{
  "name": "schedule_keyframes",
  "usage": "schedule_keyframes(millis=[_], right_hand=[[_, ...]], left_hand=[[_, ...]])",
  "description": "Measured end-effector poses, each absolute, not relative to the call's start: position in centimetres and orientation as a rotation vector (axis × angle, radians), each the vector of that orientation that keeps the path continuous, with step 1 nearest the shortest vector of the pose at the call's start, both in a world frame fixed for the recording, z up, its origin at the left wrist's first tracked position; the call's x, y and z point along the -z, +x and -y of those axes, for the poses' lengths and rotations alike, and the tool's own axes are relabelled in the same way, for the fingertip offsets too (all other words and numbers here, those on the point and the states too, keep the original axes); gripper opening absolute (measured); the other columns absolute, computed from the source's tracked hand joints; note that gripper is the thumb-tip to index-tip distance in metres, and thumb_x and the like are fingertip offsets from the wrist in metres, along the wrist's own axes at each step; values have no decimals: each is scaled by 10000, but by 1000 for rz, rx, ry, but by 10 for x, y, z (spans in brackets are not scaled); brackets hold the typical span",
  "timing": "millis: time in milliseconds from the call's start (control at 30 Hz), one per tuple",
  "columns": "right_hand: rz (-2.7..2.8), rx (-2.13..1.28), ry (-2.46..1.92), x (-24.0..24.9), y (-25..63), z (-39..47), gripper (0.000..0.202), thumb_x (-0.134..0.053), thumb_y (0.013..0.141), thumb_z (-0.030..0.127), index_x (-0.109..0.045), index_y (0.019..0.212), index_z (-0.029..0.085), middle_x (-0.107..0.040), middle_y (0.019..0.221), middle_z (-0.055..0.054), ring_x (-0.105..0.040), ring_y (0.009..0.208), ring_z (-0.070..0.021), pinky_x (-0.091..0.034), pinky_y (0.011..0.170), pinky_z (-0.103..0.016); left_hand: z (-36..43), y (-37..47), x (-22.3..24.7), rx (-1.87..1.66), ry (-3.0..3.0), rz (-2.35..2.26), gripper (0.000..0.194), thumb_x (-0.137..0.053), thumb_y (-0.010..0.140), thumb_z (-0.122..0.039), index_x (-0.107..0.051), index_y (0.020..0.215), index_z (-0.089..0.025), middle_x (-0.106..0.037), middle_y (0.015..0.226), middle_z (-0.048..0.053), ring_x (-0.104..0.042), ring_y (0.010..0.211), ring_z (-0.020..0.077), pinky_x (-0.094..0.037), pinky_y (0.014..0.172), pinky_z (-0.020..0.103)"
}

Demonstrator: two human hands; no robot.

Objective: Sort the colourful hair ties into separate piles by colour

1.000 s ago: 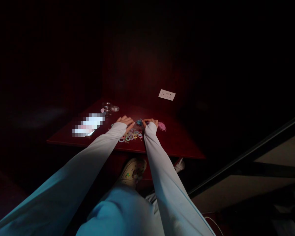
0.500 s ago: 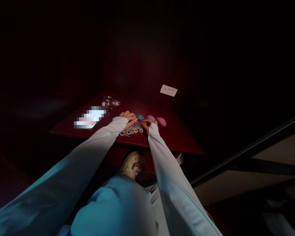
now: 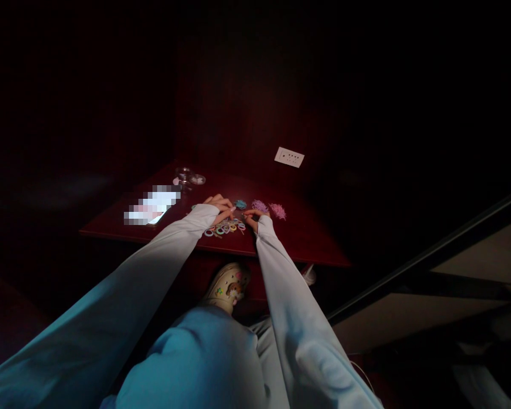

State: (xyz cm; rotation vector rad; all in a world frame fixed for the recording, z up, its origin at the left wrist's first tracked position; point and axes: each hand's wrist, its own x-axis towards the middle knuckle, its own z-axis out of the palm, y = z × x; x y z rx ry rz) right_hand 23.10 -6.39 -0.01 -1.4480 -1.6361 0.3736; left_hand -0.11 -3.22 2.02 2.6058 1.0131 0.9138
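The left hand (image 3: 221,205) and right hand (image 3: 254,218) are bending over coloured rings (image 3: 226,228).
The bench (image 3: 310,238) is stretching rightward of the right hand, its near edge crossing under both forearms. The left hand's fingers are curling, the right's thumb and forefinger curving; whether either is gripping anything I cannot tell. The rings are lying between the hands and on their near side, a blue tuft (image 3: 240,204) just beyond.
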Motion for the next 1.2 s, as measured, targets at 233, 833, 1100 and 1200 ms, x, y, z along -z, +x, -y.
schedule_keyframes(millis=[233, 833, 1100, 1200], right_hand=[[1709, -369, -1571, -7, 225, 70, 193, -744, 844, 394, -842, 967, 282, -788, 896, -7, -610, 1109, -260, -473, 1000, -358], [1877, -301, -1717, -23, 211, 82, 207, -761, 919, 405, -832, 1097, 328, -766, 998, -10, -587, 1129, -250, -436, 942, -326], [1870, -239, -1625, -18, 213, 78, 135, -792, 883, 387, -838, 944, 276, -709, 1111, -40, -556, 1147, -243, -431, 998, -332], [1854, -258, -1588, -15, 214, 76, 151, -792, 875, 390, -834, 926, 254, -701, 1108, -49, -548, 1150, -246, -434, 1019, -347]], left_hand=[[35, 0, -21, -961, 2589, -1086, 564, -360, 1066, -485, -798, 774, -283, -761, 1077, 26, -565, 1090, 237, -444, 1020, 419], [34, 0, -23, -993, 2581, -1131, 482, -406, 1048, -439, -736, 747, -260, -763, 1030, 28, -568, 1055, 240, -441, 982, 420], [34, 0, -23, -978, 2590, -1139, 476, -402, 1052, -436, -737, 760, -263, -769, 1038, 22, -558, 1058, 236, -439, 981, 410], [37, -1, -25, -970, 2583, -1128, 477, -386, 1051, -436, -725, 769, -256, -768, 1047, 25, -566, 1069, 236, -436, 992, 418]])
